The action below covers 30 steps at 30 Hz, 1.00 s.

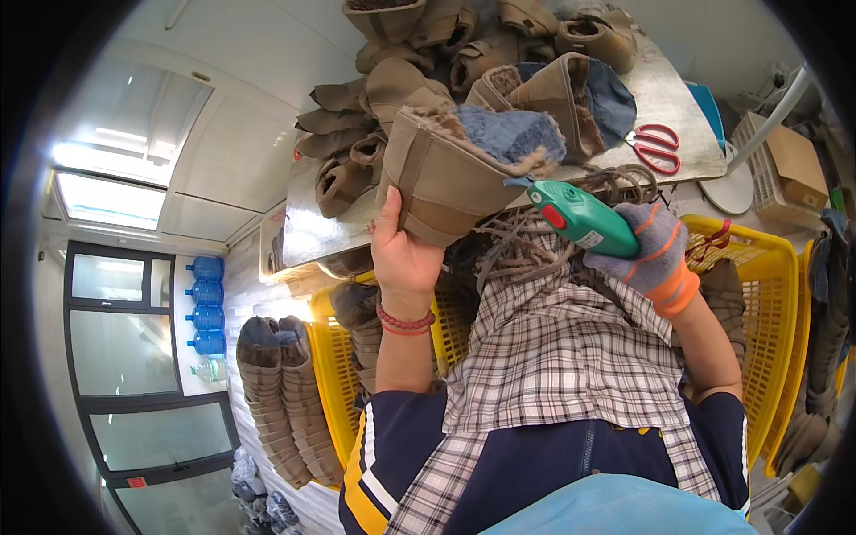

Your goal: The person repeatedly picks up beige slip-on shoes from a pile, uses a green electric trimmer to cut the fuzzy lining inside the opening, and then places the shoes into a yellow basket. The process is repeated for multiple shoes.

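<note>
My bare left hand (408,254), with red bracelets at the wrist, grips a brown shoe upper (441,183) from below. Its fluffy blue-grey lining (513,134) shows at the opening. My right hand (651,254), in a grey and orange glove, is closed around a green handheld electric cutter (584,218) with a red button. The cutter's narrow head is at the lower right edge of the upper, by a tuft of brown fleece; whether it touches cannot be told. Grey-brown trimmed strips (526,250) hang over the table edge and my checked apron (553,348) below.
On the table (691,134) lie more brown shoe uppers (486,58) in a heap and red-handled scissors (657,147). Yellow baskets (767,294) flank me, and nested stacks of uppers (281,401) stand at the left. Cardboard boxes (785,165) sit at the right.
</note>
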Available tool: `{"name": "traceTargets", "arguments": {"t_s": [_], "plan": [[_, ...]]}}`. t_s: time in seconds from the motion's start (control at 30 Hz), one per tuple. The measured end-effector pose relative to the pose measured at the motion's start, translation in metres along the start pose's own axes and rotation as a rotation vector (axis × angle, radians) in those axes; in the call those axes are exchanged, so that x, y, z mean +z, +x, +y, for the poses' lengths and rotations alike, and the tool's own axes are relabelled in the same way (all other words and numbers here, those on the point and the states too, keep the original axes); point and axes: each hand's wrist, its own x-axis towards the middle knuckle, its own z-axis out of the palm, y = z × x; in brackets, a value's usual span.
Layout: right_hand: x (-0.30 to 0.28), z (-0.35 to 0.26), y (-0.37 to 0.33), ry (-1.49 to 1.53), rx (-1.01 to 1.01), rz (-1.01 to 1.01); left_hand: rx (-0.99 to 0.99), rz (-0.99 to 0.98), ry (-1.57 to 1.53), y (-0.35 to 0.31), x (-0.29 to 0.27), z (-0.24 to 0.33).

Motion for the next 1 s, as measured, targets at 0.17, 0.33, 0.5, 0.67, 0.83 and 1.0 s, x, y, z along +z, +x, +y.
{"name": "traceTargets", "arguments": {"t_s": [0.17, 0.33, 0.5, 0.67, 0.83, 1.0], "plan": [[0.008, -0.006, 0.004, 0.080, 0.050, 0.056, 0.164, -0.074, 0.169, -0.006, 0.001, -0.007], [0.018, -0.007, 0.003, 0.195, 0.173, 0.017, 0.299, -0.194, 0.407, -0.008, -0.006, -0.022], [0.018, -0.011, 0.007, 0.322, 0.270, -0.010, 0.354, -0.287, 0.596, -0.006, -0.025, -0.038], [0.016, -0.012, 0.009, 0.451, 0.359, -0.005, 0.518, -0.239, 1.086, -0.007, -0.027, -0.050], [0.014, -0.013, 0.011, 0.514, 0.484, -0.008, 0.835, -0.385, 1.793, 0.002, -0.028, -0.044], [0.017, -0.007, 0.009, 0.466, 0.517, 0.067, 0.953, -0.499, 2.113, 0.003, -0.022, -0.048]]}}
